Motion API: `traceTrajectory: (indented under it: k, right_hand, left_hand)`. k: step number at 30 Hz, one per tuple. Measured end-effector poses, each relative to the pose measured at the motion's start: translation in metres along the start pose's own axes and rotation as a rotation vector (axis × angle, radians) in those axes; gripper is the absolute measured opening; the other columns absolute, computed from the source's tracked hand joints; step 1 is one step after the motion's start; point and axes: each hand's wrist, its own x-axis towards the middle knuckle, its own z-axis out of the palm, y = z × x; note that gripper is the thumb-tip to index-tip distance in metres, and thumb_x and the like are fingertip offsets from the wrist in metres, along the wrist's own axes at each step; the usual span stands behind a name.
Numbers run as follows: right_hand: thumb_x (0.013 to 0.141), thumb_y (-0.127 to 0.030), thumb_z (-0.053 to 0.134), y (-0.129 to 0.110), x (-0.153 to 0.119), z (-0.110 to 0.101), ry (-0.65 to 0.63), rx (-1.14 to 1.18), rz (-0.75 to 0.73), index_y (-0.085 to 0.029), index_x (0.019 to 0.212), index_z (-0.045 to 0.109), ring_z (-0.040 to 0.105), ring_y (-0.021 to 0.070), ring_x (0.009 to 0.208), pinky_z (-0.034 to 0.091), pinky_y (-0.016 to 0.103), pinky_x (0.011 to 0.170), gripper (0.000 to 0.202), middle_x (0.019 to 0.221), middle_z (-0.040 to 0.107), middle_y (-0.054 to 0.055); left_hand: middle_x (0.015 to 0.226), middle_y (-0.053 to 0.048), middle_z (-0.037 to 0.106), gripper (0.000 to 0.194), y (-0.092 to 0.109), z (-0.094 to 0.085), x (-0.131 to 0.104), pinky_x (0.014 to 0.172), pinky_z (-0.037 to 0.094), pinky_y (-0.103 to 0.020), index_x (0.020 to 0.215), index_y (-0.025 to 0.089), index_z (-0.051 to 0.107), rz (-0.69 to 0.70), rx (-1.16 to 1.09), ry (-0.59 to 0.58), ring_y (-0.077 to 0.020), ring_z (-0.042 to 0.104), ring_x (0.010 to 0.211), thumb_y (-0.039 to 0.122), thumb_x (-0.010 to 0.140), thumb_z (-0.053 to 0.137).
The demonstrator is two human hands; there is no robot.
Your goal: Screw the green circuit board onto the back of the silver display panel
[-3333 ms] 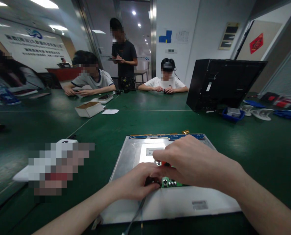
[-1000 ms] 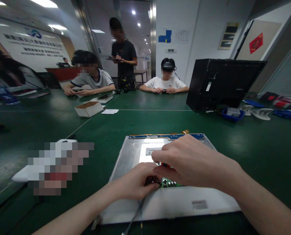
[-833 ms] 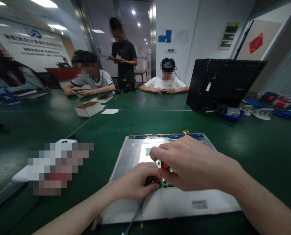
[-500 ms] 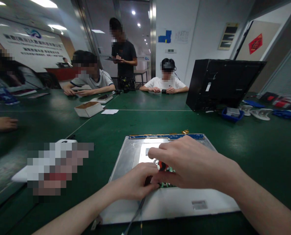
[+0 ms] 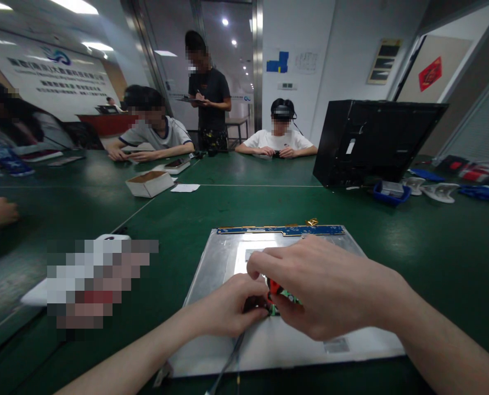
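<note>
Lower centre, your right hand (image 5: pixel 324 288) pinches a red tool (image 5: pixel 274 286) over the green board (image 5: pixel 292 298), likely fine adjustment; left hand (image 5: pixel 234 304) grip unclear. Next calls for steady alignment.

Silver-grey panel (image 5: pixel 213 263), blue strip (image 5: pixel 264 231), green counter (image 5: pixel 244 207)
The handle (image 5: pixel 274 286) is red and black, the circuit board (image 5: pixel 292 297) green, the casing (image 5: pixel 382 131) black, the tray (image 5: pixel 388 200) blue.

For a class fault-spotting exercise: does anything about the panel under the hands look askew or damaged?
A crumpled gold piece juts beyond the blue strip at the far edge of the panel, breaking the otherwise straight line. Whether it is damaged is unclear.
</note>
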Motion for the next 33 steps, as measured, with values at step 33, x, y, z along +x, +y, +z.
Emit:
traceTrajectory:
  k: [33]
  right_hand:
    - [0.092,-0.028,0.059,0.0053,0.0021,0.0013,0.024,-0.069,0.093,-0.02,0.082,0.057,0.051,0.0111,0.059,0.021,0.027,0.052,0.012,0.072,0.065,-0.002]
  left_hand:
    - [0.093,-0.005,0.065,0.013,0.0012,0.0016,0.0004,0.075,0.048,-0.029,0.096,0.016,0.063,0.066,0.039,0.072,-0.0198,0.06,0.084,0.012,0.083,0.06]
